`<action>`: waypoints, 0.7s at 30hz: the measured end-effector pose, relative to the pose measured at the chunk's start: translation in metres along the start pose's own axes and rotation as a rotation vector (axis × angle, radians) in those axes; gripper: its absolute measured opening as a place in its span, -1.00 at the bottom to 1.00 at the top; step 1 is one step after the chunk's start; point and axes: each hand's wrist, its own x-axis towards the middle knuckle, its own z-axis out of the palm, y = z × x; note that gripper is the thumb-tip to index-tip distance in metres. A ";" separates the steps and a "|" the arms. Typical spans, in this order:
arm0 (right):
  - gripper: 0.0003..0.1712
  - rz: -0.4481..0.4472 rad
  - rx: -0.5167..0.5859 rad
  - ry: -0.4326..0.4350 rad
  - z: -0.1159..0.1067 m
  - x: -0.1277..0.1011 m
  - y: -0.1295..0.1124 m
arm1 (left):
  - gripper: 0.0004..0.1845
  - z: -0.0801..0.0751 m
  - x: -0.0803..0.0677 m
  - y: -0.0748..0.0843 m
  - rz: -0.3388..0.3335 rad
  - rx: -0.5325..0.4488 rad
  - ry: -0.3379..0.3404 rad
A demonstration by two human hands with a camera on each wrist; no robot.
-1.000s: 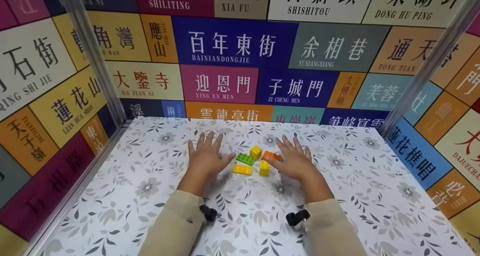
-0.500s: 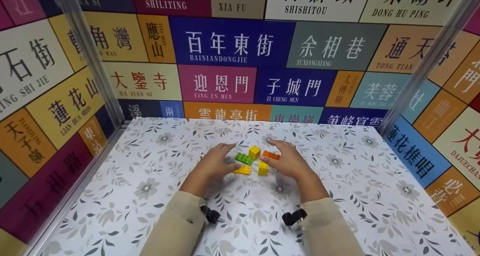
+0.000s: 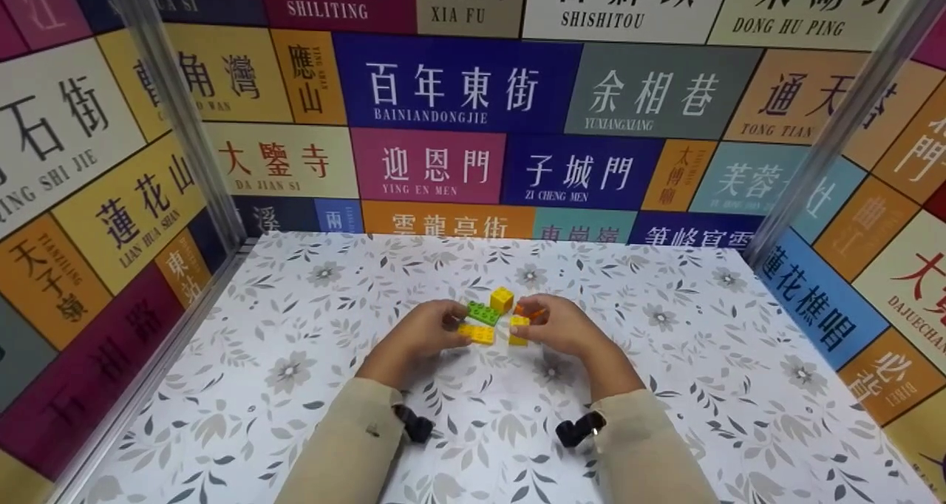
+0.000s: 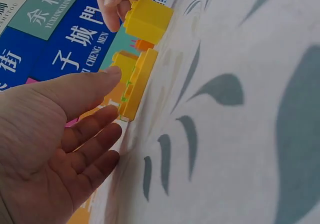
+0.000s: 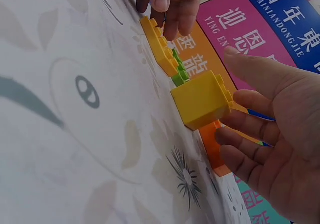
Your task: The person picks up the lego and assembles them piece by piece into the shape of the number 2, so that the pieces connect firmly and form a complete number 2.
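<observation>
Now both hands have closed in mid-table (image 3: 295,415): left hand (image 3: 423,334) pinches the flat yellow brick (image 3: 477,333), right hand (image 3: 558,327) grips the square yellow brick (image 3: 518,325); a second earlier, they lay spread.

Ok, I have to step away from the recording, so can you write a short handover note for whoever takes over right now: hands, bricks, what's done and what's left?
Left hand: fingers curled at the flat yellow brick, thumb and fingertips touching it; brick appears to rest on the table.
Right hand: fingers curled at the small yellow brick; a firm grip cannot be confirmed.
Between the hands: green brick and another yellow cube behind; orange brick under the right fingers.
Done: both hands have reached the bricks; none appear joined.
Left: probably lifting and fitting the bricks together.
</observation>
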 end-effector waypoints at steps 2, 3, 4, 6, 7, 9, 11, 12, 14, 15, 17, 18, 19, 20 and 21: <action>-0.37 -0.007 0.015 -0.017 0.002 0.001 0.004 | -0.44 0.003 0.000 -0.001 -0.016 -0.005 0.003; -0.39 -0.008 0.019 -0.023 0.003 0.001 0.006 | -0.45 0.005 0.000 -0.001 -0.019 0.002 0.003; -0.42 -0.008 0.023 -0.027 0.004 0.001 0.007 | -0.46 0.007 0.001 -0.002 -0.022 0.011 0.002; -0.45 -0.007 0.035 -0.027 0.006 0.002 0.009 | -0.47 0.010 0.002 -0.002 -0.029 0.033 0.001; -0.47 -0.007 0.039 -0.024 0.006 0.002 0.009 | -0.49 0.010 0.002 -0.002 -0.026 0.043 0.001; -0.49 -0.008 0.040 -0.015 0.007 0.002 0.010 | -0.52 0.011 0.003 -0.002 -0.029 0.061 0.000; -0.51 -0.002 0.045 -0.006 0.007 0.003 0.010 | -0.55 0.010 0.005 -0.002 -0.043 0.064 0.000; -0.51 0.003 0.048 -0.004 0.006 0.003 0.010 | -0.56 0.010 0.005 -0.002 -0.050 0.066 -0.002; -0.51 0.009 0.047 -0.003 0.006 0.003 0.009 | -0.59 0.009 0.005 -0.003 -0.056 0.072 -0.004; -0.51 0.009 0.047 -0.003 0.006 0.003 0.009 | -0.60 0.009 0.005 -0.003 -0.052 0.077 -0.003; -0.51 0.007 0.044 -0.001 0.005 0.004 0.008 | -0.62 0.008 0.005 -0.003 -0.033 0.089 0.002; -0.51 0.005 0.040 -0.001 0.005 0.004 0.008 | -0.63 0.008 0.005 -0.003 -0.025 0.093 0.006; -0.51 0.002 0.037 -0.001 0.005 0.004 0.007 | -0.64 0.008 0.005 -0.003 -0.015 0.098 0.010; -0.52 0.000 0.034 0.000 0.004 0.004 0.007 | -0.64 0.007 0.005 -0.002 -0.009 0.101 0.014; -0.52 0.000 0.035 0.000 0.004 0.004 0.006 | -0.65 0.007 0.005 -0.002 -0.004 0.102 0.017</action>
